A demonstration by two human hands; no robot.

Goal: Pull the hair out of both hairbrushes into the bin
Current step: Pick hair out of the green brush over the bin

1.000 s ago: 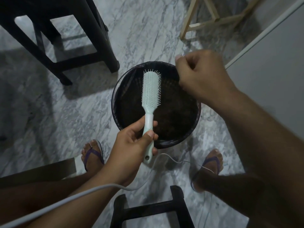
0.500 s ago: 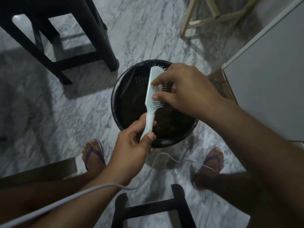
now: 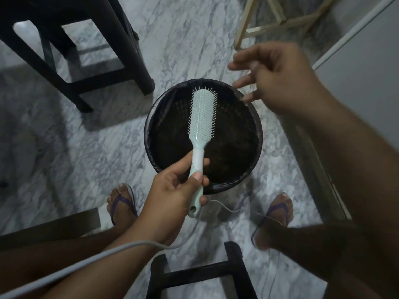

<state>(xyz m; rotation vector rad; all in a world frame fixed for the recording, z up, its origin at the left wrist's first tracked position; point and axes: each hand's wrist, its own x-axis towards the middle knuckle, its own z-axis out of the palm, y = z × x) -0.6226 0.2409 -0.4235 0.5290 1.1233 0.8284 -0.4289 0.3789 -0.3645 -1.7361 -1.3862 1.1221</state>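
Note:
My left hand [image 3: 174, 190] grips the handle of a pale mint hairbrush [image 3: 201, 117]. The brush's bristle face points up and its head hovers over the round black bin [image 3: 258, 134]. Dark hair lies in the bottom of the bin. My right hand [image 3: 274, 78] hangs above the bin's far right rim, fingers spread apart; I cannot see any hair in it. Only one hairbrush is in view.
The bin stands on a marble floor between my feet in purple flip-flops [image 3: 122, 203]. A black stool [image 3: 71, 50] is at the back left, a wooden frame [image 3: 278, 22] at the back right, a white panel [image 3: 362, 67] to the right. A white cable [image 3: 224, 207] trails on the floor.
My right hand has left the bristles and moved up and right to the bin's rim, opening its fingers. The brush has turned its bristle face up again.

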